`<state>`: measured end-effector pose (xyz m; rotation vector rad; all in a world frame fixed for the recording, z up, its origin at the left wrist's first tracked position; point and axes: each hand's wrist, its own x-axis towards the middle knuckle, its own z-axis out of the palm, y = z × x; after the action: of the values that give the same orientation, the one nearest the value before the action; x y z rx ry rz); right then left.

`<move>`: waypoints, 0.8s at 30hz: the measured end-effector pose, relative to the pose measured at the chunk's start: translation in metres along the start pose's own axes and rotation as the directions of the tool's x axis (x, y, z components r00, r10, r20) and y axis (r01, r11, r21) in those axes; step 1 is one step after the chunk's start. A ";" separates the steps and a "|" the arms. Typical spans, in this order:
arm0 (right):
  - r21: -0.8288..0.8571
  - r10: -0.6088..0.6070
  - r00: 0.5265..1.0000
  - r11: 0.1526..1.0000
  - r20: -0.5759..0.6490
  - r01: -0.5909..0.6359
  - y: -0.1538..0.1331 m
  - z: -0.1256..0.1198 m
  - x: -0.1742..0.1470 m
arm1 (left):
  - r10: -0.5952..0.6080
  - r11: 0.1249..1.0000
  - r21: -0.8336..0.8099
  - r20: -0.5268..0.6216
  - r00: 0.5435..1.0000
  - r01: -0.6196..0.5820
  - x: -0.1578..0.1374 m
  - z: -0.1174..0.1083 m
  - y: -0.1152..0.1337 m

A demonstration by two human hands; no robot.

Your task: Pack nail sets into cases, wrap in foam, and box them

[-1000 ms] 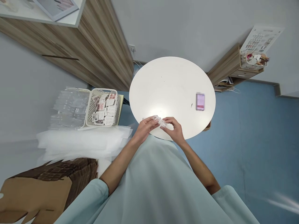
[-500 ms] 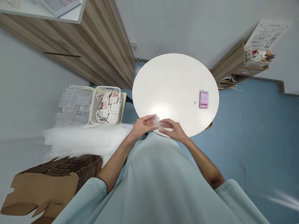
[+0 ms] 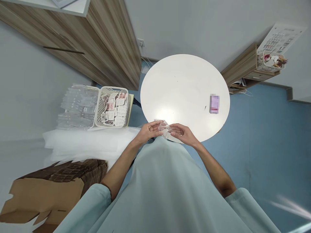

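A small clear plastic package is held between my hands at the near edge of the white round table. On its left side, my left hand is closed, with the thumb below and the fingers above. My right hand grips the package's right side with thumb and fingertips. The clear plastic makes its exact shape hard to read. Toward the table's right side lies a purple box-like item, its face blurred.
Left of the table are a white basket of small printed cards, stacked clear plastic packaging, white foam sheets and flattened cardboard boxes. A wood-grain cabinet stands behind them; a low shelf stands at right.
The clear plastic package has turned and looks more spread out between my hands. My right hand has shifted slightly right. The whole view has moved a little.
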<state>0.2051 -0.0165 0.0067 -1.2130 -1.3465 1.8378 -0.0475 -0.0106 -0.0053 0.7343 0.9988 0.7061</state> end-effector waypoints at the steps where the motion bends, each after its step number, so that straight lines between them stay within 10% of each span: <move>1: 0.007 0.002 1.000 1.000 -0.010 -0.001 0.000 0.000 0.001 | 0.008 1.000 -0.015 0.014 1.000 -0.008 0.001 -0.002 -0.002; 19: 0.108 0.021 0.912 0.994 -0.410 0.025 0.029 0.014 0.040 | 0.011 0.999 0.039 0.070 0.998 -0.014 0.009 -0.021 -0.017; 24: 0.085 0.043 0.911 0.996 -0.410 -0.009 0.032 0.010 0.044 | 0.020 0.997 0.078 -0.067 0.998 -0.015 0.014 -0.015 -0.021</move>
<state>0.1794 0.0051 -0.0376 -1.4788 -1.0128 1.5221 -0.0526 -0.0079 -0.0343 0.7916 1.0879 0.7148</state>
